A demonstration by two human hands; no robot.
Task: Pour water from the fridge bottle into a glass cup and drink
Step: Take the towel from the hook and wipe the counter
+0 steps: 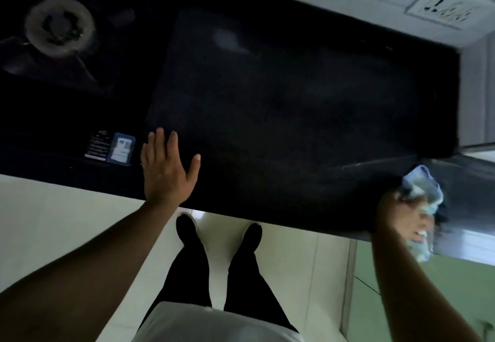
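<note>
The table (294, 95) is a long black slab, smooth and a little glossy, with a straight front edge. The left hand (166, 170) lies palm down near that edge, fingers straight and close together, thumb spread wide; whether it touches the surface I cannot tell. At the right end of the table the right hand (399, 215) grips the bottle (420, 186), fingers curled round it. The bottle is blurred; it looks like clear, crinkled plastic with a blue and white label. At the far left sits a round metal burner (60, 26) on a dark stove, and a blue rectangular sticker (120, 149) is just left of the left hand. A white square socket (446, 6) is set in the pale tiled wall. Below are pale floor tiles (294, 261) and black shoes (186, 225).
</note>
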